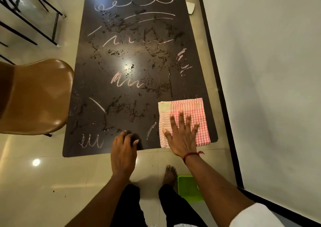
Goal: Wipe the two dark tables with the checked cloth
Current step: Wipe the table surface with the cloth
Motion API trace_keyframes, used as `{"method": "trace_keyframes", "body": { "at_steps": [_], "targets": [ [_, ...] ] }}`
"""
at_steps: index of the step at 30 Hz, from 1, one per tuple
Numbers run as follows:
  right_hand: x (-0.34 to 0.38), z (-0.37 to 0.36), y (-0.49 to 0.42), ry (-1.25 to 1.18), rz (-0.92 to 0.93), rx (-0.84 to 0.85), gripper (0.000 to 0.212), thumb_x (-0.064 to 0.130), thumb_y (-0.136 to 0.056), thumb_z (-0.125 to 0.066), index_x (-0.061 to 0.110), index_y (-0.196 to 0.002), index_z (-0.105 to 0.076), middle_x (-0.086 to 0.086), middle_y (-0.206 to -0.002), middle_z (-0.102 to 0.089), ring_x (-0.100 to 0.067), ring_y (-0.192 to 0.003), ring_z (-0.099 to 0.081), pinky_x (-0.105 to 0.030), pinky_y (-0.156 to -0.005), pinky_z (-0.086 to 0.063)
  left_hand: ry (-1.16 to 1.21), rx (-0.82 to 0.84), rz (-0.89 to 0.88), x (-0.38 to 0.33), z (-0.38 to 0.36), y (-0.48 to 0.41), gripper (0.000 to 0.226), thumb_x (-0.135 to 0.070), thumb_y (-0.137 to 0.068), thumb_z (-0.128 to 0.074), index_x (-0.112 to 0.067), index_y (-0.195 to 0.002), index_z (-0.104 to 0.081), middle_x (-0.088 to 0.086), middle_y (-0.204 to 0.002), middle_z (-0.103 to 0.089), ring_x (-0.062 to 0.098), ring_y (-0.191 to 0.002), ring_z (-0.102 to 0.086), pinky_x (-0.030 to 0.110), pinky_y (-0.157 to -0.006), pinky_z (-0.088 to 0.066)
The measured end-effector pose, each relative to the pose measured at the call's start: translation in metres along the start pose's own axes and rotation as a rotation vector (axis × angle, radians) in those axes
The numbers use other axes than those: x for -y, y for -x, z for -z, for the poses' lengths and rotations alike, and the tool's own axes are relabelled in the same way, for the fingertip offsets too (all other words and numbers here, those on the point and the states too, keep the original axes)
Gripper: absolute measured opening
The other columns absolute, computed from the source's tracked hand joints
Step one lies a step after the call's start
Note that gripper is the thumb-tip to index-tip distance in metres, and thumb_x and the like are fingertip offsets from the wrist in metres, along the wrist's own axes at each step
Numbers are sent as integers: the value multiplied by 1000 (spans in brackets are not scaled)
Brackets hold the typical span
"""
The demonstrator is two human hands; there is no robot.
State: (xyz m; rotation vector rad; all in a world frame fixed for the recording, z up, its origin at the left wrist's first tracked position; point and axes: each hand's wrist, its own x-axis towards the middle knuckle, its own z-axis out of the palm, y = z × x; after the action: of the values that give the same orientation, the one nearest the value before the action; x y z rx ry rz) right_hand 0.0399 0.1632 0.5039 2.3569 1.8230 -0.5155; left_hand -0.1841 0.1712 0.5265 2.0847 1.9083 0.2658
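A dark rectangular table (97, 80) stretches away from me, covered in pale scribbled marks and wet smears. The pink-and-white checked cloth (191, 107) lies folded flat on the table's near right corner. My right hand (182, 136) presses on the cloth with its fingers spread and straight. My left hand (123, 150) rests at the table's near edge, its fingers bent down onto the surface and holding nothing. Only one dark table is in view.
A brown chair (36, 96) stands against the table's left side. A pale wall (269, 70) with a black skirting runs close along the right. A green tray (188, 186) sits on the tiled floor by my feet. Black metal legs (34, 18) stand at the far left.
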Motion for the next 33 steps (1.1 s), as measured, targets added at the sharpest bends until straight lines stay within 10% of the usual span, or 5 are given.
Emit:
{"method": "trace_keyframes", "body": {
  "at_steps": [11,20,27,33],
  "targets": [
    [-69,25,-31,-49,-270,-23,71,50,-96,-25,7,-151,-11,-20,-159,-2,-41,-146,-2,-61,-115,-8,-20,217,36,10,-2,-9,58,-39,-95,-54,-13,-145,-42,7,-156,-33,29,-144,-29,42,-112,-37],
    [-13,4,14,-14,133,-2,70,52,-96,-10,9,-151,-10,-15,-159,-2,-34,-147,-2,-51,-118,-9,-35,305,76,3,13,-20,59,-45,-93,-54,-18,-145,-43,1,-157,-31,24,-142,-32,39,-108,-40],
    [-45,25,-46,-43,-213,4,73,49,-97,-26,5,-151,-4,-22,-158,5,-40,-146,2,-55,-118,-6,-17,328,51,6,17,-19,57,-46,-96,-50,-18,-145,-42,0,-158,-29,24,-145,-28,40,-109,-40],
    [19,13,-16,27,166,58,69,50,-97,-15,10,-151,1,-15,-158,7,-33,-147,4,-48,-117,0,-13,395,-7,8,28,-22,55,-43,-101,-39,-17,-149,-35,2,-161,-21,26,-147,-21,38,-115,-30]
  ]
}}
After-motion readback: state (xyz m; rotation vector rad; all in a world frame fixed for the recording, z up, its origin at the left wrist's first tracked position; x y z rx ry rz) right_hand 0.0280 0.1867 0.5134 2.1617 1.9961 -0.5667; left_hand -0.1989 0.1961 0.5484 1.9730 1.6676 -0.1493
